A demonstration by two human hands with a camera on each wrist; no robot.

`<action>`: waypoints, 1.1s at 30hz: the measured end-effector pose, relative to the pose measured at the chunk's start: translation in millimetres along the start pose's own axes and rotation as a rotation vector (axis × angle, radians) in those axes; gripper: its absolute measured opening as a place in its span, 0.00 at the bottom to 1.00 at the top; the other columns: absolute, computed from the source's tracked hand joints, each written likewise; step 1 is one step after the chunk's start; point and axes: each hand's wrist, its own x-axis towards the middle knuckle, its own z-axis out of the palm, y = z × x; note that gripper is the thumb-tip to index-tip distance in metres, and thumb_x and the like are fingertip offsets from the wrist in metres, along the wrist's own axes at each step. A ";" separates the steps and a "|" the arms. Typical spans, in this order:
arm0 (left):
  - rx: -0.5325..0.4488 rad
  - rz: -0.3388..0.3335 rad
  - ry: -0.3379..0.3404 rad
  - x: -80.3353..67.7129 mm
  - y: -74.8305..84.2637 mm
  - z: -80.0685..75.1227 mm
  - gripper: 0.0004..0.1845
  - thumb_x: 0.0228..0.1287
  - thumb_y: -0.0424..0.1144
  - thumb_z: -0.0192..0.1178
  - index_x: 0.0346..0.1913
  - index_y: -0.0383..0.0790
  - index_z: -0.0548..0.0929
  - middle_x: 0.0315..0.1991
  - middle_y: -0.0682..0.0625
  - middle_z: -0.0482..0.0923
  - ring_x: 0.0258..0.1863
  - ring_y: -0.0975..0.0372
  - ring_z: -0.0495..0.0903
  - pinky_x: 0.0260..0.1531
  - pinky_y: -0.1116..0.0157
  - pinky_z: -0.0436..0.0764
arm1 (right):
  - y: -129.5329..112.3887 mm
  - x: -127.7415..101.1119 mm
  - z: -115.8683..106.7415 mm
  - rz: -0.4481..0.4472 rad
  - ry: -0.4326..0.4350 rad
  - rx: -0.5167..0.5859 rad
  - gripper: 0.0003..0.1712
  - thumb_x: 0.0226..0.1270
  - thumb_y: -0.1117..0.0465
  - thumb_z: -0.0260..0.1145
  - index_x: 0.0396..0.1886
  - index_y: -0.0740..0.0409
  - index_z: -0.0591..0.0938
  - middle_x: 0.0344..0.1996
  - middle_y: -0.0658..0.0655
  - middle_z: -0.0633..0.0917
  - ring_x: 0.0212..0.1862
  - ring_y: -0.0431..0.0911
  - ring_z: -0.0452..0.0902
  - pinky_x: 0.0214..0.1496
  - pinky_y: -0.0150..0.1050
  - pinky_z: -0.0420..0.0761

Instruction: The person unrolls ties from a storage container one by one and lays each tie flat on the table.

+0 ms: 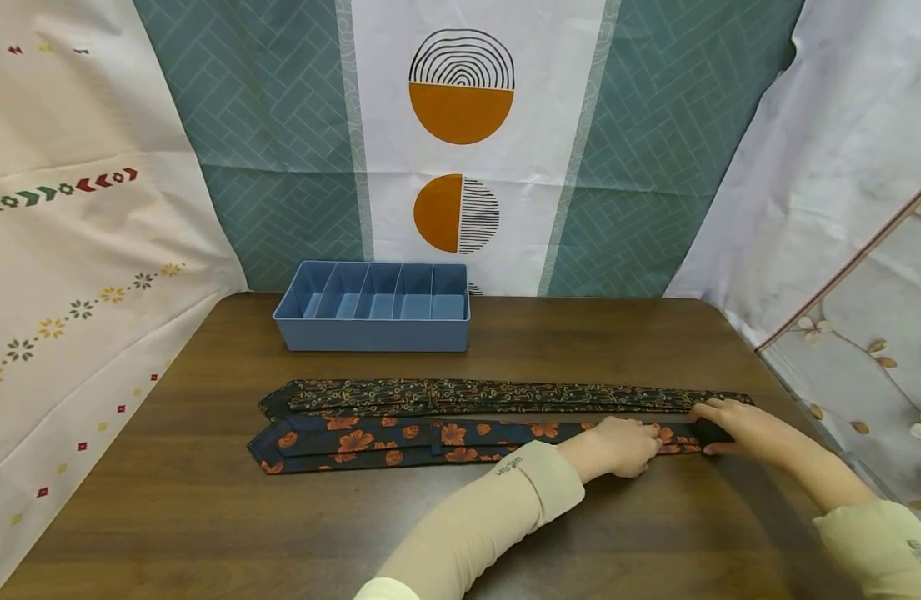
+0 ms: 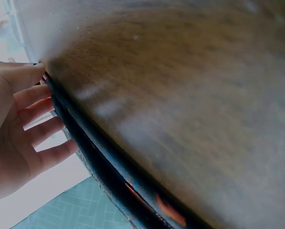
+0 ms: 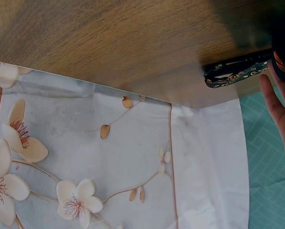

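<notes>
Two folded neckties lie side by side across the table. The nearer is a navy necktie with orange flowers (image 1: pixel 411 442); behind it lies a dark necktie with a small gold pattern (image 1: pixel 528 397). My left hand (image 1: pixel 619 446) rests on the flowered necktie toward its narrow end. In the left wrist view the fingers (image 2: pixel 47 129) look mostly straight and spread along its edge. My right hand (image 1: pixel 756 433) holds the right end of the flowered necktie between thumb and fingers, a dark part showing there. That end (image 3: pixel 284 64) looks bent over in the right wrist view.
A blue box with several compartments (image 1: pixel 373 335) stands at the back left of the brown wooden table (image 1: pixel 580 342). Patterned cloths hang behind the table and at both sides; the flowered cloth (image 1: pixel 865 358) borders the right edge.
</notes>
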 end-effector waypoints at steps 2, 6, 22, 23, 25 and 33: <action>-0.010 -0.001 0.006 0.6 -0.9 -0.1 0.26 0.71 0.55 0.44 0.70 0.69 0.57 0.72 0.71 0.48 0.70 0.76 0.53 0.66 0.75 0.62 | 0.2 1.3 -0.2 -0.010 0.010 0.004 0.21 0.46 0.56 0.76 0.40 0.55 0.79 0.35 0.53 0.81 0.38 0.55 0.80 0.38 0.52 0.80; -0.011 0.001 0.014 0.3 -2.8 -0.2 0.27 0.71 0.55 0.44 0.71 0.67 0.55 0.72 0.71 0.47 0.71 0.76 0.52 0.66 0.75 0.61 | 1.2 2.9 -1.6 -0.021 0.008 0.014 0.22 0.43 0.58 0.78 0.38 0.55 0.77 0.34 0.52 0.81 0.36 0.52 0.79 0.35 0.48 0.80; 0.019 0.010 0.112 6.0 3.8 -7.3 0.18 0.70 0.54 0.47 0.61 0.69 0.71 0.68 0.69 0.58 0.63 0.74 0.66 0.56 0.75 0.73 | 10.1 -0.1 -4.5 0.023 -0.049 0.021 0.16 0.46 0.63 0.75 0.31 0.52 0.75 0.31 0.47 0.77 0.31 0.43 0.75 0.29 0.39 0.75; 0.016 0.009 0.109 6.2 4.1 -8.3 0.17 0.70 0.54 0.47 0.60 0.69 0.72 0.68 0.70 0.58 0.63 0.74 0.65 0.56 0.75 0.73 | 10.8 -0.7 -4.3 0.029 -0.053 0.016 0.18 0.44 0.62 0.76 0.31 0.52 0.74 0.31 0.47 0.77 0.32 0.44 0.75 0.29 0.39 0.75; 0.024 0.011 0.107 6.9 5.3 -10.2 0.16 0.70 0.55 0.47 0.58 0.69 0.72 0.67 0.70 0.60 0.61 0.74 0.67 0.54 0.75 0.74 | 12.7 -2.2 -3.8 0.037 -0.047 0.010 0.20 0.42 0.61 0.77 0.30 0.52 0.73 0.31 0.47 0.76 0.32 0.45 0.76 0.29 0.40 0.76; 0.030 0.027 0.054 18.4 16.0 -15.6 0.15 0.70 0.55 0.47 0.57 0.71 0.72 0.65 0.72 0.59 0.62 0.76 0.63 0.57 0.77 0.70 | 19.3 -9.7 1.6 0.021 -0.018 0.007 0.21 0.42 0.65 0.77 0.30 0.53 0.72 0.30 0.47 0.78 0.31 0.46 0.77 0.28 0.38 0.76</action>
